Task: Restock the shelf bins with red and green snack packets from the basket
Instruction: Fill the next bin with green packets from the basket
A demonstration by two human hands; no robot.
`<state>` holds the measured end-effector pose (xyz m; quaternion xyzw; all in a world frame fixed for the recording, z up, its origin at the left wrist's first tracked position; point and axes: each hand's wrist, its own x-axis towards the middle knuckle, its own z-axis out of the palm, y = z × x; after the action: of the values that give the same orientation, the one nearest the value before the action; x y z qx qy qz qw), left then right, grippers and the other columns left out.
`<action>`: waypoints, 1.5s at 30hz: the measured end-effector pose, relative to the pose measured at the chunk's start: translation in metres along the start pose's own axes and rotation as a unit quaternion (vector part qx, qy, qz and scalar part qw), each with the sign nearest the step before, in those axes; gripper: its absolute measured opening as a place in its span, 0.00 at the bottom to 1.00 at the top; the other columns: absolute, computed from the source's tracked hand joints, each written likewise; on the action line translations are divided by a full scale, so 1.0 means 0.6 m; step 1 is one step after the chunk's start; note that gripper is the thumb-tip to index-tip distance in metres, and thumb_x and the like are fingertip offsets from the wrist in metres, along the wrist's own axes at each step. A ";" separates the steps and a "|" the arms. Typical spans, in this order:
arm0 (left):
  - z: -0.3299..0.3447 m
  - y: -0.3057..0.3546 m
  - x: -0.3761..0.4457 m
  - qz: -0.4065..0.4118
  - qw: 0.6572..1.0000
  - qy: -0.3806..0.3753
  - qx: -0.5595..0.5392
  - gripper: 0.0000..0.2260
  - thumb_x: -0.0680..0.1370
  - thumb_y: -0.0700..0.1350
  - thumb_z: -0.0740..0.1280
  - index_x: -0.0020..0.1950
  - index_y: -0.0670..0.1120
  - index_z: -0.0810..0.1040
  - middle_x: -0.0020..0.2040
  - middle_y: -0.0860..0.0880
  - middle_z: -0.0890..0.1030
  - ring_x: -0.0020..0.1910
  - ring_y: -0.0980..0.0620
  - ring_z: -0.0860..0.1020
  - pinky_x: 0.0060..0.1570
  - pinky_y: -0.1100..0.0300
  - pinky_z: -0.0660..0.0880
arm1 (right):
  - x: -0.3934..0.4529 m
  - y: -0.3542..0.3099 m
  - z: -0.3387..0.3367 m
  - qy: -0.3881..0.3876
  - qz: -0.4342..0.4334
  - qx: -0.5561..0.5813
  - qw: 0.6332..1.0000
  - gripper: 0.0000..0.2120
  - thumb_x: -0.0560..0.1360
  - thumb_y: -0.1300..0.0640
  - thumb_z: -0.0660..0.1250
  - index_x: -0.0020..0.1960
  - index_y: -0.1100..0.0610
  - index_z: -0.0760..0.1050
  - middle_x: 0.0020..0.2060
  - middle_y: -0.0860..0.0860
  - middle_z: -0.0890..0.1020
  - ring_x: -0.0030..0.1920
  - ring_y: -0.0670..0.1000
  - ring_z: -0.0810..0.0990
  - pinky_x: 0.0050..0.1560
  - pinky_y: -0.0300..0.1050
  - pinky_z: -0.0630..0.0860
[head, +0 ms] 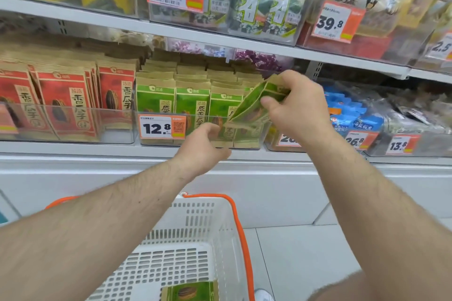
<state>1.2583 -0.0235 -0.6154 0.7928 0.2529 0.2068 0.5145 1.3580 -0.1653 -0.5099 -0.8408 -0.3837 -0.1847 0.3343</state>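
Observation:
My right hand (294, 105) pinches a green snack packet (252, 105), tilted over the right end of the clear green-packet bin (159, 140). Rows of upright green packets (193, 100) fill that bin. My left hand (204, 148) is at the bin's front wall with its fingers curled by the packet's lower edge; whether it grips anything is unclear. To the left, a clear bin (73, 124) holds red packets (63, 102). The white basket (208, 222) with orange handles hangs below my arms, and one green packet (190, 291) lies in its bottom.
An orange 12.8 price tag (161, 127) sits on the green bin's front. Blue snack bags (354, 115) fill the bin to the right. The shelf above (220, 39) carries seaweed packs and overhangs the bins. White shelf base and pale floor tiles lie below.

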 end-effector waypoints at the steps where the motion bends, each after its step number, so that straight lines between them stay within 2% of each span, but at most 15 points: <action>1: -0.004 0.002 0.002 -0.001 1.000 0.005 0.004 0.29 0.73 0.44 0.75 0.72 0.49 0.69 0.67 0.54 0.74 0.65 0.53 0.72 0.61 0.57 0.72 | 0.012 0.002 -0.010 0.019 0.002 -0.001 1.000 0.10 0.72 0.54 0.72 0.52 0.54 0.78 0.46 0.49 0.82 0.49 0.54 0.80 0.55 0.53 0.78; 5: -0.012 0.003 0.008 -0.001 1.000 0.011 0.020 0.30 0.74 0.43 0.74 0.73 0.49 0.67 0.71 0.53 0.71 0.68 0.52 0.70 0.66 0.56 0.71 | 0.052 0.007 -0.027 0.030 -0.011 -0.043 0.999 0.09 0.73 0.54 0.71 0.51 0.55 0.77 0.47 0.52 0.81 0.50 0.56 0.79 0.54 0.55 0.77; 9: -0.013 -0.001 0.010 0.006 0.999 0.011 0.037 0.27 0.75 0.42 0.72 0.72 0.49 0.68 0.70 0.53 0.72 0.65 0.54 0.71 0.57 0.63 0.66 | 0.081 0.011 -0.014 -0.031 -0.020 -0.113 0.993 0.10 0.74 0.53 0.70 0.54 0.55 0.75 0.51 0.52 0.80 0.53 0.57 0.77 0.54 0.53 0.76; 11: -0.013 -0.003 0.011 0.007 0.999 0.010 0.043 0.27 0.75 0.42 0.72 0.72 0.49 0.68 0.71 0.53 0.72 0.67 0.53 0.71 0.58 0.63 0.66 | 0.092 0.013 -0.005 -0.053 -0.021 -0.128 0.990 0.12 0.75 0.53 0.70 0.56 0.55 0.75 0.53 0.53 0.79 0.54 0.57 0.77 0.55 0.54 0.76; 14: -0.014 -0.008 0.013 0.007 0.998 0.009 0.056 0.26 0.75 0.42 0.73 0.72 0.49 0.69 0.70 0.52 0.72 0.68 0.52 0.71 0.60 0.62 0.67 | 0.112 0.018 0.010 -0.083 -0.026 -0.154 0.984 0.11 0.75 0.53 0.70 0.55 0.54 0.74 0.52 0.54 0.79 0.54 0.59 0.78 0.54 0.54 0.76; 16: -0.014 -0.012 0.015 0.007 0.998 0.010 0.063 0.26 0.75 0.42 0.73 0.71 0.49 0.70 0.70 0.52 0.73 0.68 0.52 0.71 0.61 0.62 0.67 | 0.122 0.021 0.022 -0.113 -0.027 -0.177 0.977 0.16 0.76 0.52 0.70 0.61 0.55 0.74 0.56 0.55 0.80 0.57 0.59 0.78 0.56 0.54 0.77; 19: -0.012 -0.014 0.018 0.002 0.998 0.013 0.066 0.26 0.74 0.43 0.74 0.70 0.49 0.70 0.68 0.52 0.74 0.67 0.52 0.72 0.64 0.58 0.70 | 0.128 0.028 0.049 -0.162 -0.022 -0.204 0.965 0.24 0.77 0.52 0.69 0.71 0.55 0.70 0.63 0.55 0.78 0.61 0.59 0.77 0.58 0.52 0.76; 22: -0.009 -0.017 0.020 -0.002 0.998 0.010 0.065 0.25 0.74 0.44 0.74 0.70 0.50 0.71 0.67 0.53 0.74 0.66 0.53 0.72 0.64 0.56 0.71 | 0.124 0.042 0.090 -0.192 -0.008 -0.206 0.960 0.22 0.77 0.52 0.69 0.69 0.55 0.72 0.61 0.55 0.79 0.58 0.58 0.79 0.55 0.52 0.78; 27: -0.006 -0.028 0.019 -0.010 0.997 -0.001 0.073 0.25 0.74 0.45 0.74 0.70 0.49 0.71 0.67 0.53 0.74 0.66 0.53 0.72 0.65 0.57 0.71 | 0.124 0.058 0.127 -0.175 0.003 -0.199 0.964 0.20 0.76 0.53 0.70 0.67 0.54 0.74 0.59 0.54 0.80 0.56 0.56 0.79 0.52 0.51 0.80; 32: -0.005 -0.033 0.019 -0.019 0.996 -0.006 0.082 0.25 0.74 0.45 0.74 0.69 0.50 0.71 0.67 0.54 0.75 0.66 0.54 0.72 0.66 0.55 0.71 | 0.146 0.055 0.112 -0.198 -0.014 -0.235 0.951 0.24 0.73 0.51 0.69 0.69 0.52 0.75 0.64 0.53 0.77 0.60 0.55 0.78 0.55 0.50 0.79; 36: -0.007 -0.031 0.020 -0.014 0.996 -0.010 0.091 0.25 0.74 0.45 0.74 0.69 0.50 0.71 0.66 0.55 0.75 0.65 0.54 0.73 0.63 0.59 0.70 | 0.162 0.046 0.101 -0.240 0.021 -0.213 0.947 0.27 0.72 0.50 0.72 0.68 0.57 0.75 0.60 0.55 0.80 0.55 0.55 0.78 0.53 0.48 0.77; 39: -0.009 -0.030 0.020 -0.015 0.995 -0.012 0.093 0.25 0.74 0.45 0.74 0.69 0.51 0.71 0.66 0.55 0.75 0.65 0.54 0.73 0.61 0.60 0.70 | 0.179 0.040 0.092 -0.283 0.034 -0.202 0.937 0.22 0.72 0.49 0.73 0.63 0.59 0.79 0.58 0.55 0.81 0.55 0.56 0.79 0.56 0.51 0.78; 41: -0.010 -0.030 0.019 -0.016 0.995 -0.016 0.095 0.24 0.74 0.46 0.74 0.69 0.51 0.71 0.65 0.55 0.75 0.64 0.54 0.73 0.61 0.60 0.70 | 0.192 0.038 0.086 -0.314 0.054 -0.196 0.927 0.17 0.74 0.51 0.71 0.59 0.60 0.80 0.54 0.54 0.81 0.49 0.55 0.80 0.49 0.50 0.80; 43: -0.010 -0.029 0.017 -0.015 0.994 -0.022 0.103 0.24 0.75 0.46 0.74 0.69 0.51 0.71 0.64 0.56 0.75 0.63 0.55 0.73 0.60 0.60 0.71 | 0.202 0.033 0.080 -0.342 0.078 -0.206 0.914 0.12 0.77 0.54 0.69 0.56 0.61 0.78 0.45 0.55 0.81 0.40 0.53 0.80 0.39 0.45 0.80; 45: -0.011 -0.030 0.016 -0.011 0.993 -0.027 0.114 0.24 0.75 0.47 0.73 0.69 0.51 0.72 0.63 0.56 0.76 0.62 0.55 0.74 0.60 0.60 0.71 | 0.207 0.025 0.077 -0.373 0.115 -0.209 0.896 0.11 0.79 0.57 0.66 0.57 0.62 0.75 0.45 0.57 0.81 0.35 0.53 0.83 0.34 0.43 0.80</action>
<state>1.2586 -0.0065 -0.6287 0.8485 0.2696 0.1497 0.4300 1.4509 -0.0754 -0.4784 -0.9368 -0.3332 0.1067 0.0018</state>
